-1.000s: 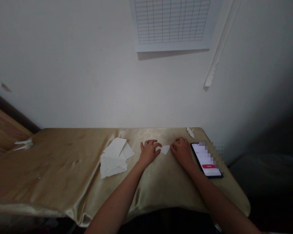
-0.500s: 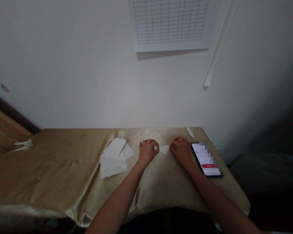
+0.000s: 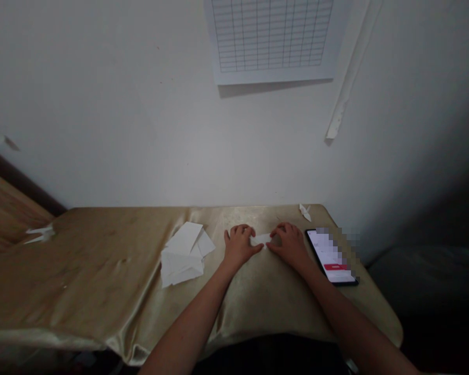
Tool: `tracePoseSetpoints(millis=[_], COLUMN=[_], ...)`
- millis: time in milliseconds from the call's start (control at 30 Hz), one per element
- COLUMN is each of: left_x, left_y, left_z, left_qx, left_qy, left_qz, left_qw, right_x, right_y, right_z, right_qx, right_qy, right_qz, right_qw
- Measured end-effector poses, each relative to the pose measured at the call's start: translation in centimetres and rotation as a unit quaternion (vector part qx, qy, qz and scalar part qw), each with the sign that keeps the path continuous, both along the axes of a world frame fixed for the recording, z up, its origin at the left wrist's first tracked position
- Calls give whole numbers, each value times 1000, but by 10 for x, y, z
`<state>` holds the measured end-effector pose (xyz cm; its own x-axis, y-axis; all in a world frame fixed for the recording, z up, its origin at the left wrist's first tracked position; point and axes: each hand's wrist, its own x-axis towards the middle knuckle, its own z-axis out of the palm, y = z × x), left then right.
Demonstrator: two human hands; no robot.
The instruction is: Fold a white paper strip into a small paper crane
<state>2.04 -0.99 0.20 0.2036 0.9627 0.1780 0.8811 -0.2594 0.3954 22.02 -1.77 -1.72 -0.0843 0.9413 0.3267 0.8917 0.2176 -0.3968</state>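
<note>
A small folded piece of white paper [image 3: 262,239] lies on the cloth-covered table between my two hands. My left hand [image 3: 240,245] grips its left side, the thumb stretched along the near edge and the fingers curled at the far edge. On the opposite side my right hand [image 3: 288,244] holds it in the same way, thumb at the near edge. The two thumb tips almost meet in front of the paper. Part of the paper is hidden behind the fingers, so its exact folds cannot be made out.
A pile of white paper sheets [image 3: 183,258] lies left of my hands. To the right is a lit phone [image 3: 330,260], with a folded paper bird [image 3: 305,212] beyond it. White paper scraps [image 3: 40,233] sit far left. The gold tablecloth [image 3: 101,260] meets the wall behind.
My thumbs have moved inward toward each other along the paper's near edge. The paper's downward point, visible before, is now mostly covered.
</note>
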Motion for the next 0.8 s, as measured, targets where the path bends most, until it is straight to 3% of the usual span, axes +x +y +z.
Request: tracePoseSetpoints(millis=[433, 800], left_x=[-13, -10], left_y=[9, 7], left_z=[-7, -1], left_qx=[-27, -31], left_qy=[-8, -9], left_qz=[-30, -19], left_qw=[999, 999], right_x=[0, -1], right_y=[-7, -5], right_z=[-2, -9], right_qx=[-1, 10], right_qy=[-10, -41], right_qz=[32, 55], right_qw=[999, 998])
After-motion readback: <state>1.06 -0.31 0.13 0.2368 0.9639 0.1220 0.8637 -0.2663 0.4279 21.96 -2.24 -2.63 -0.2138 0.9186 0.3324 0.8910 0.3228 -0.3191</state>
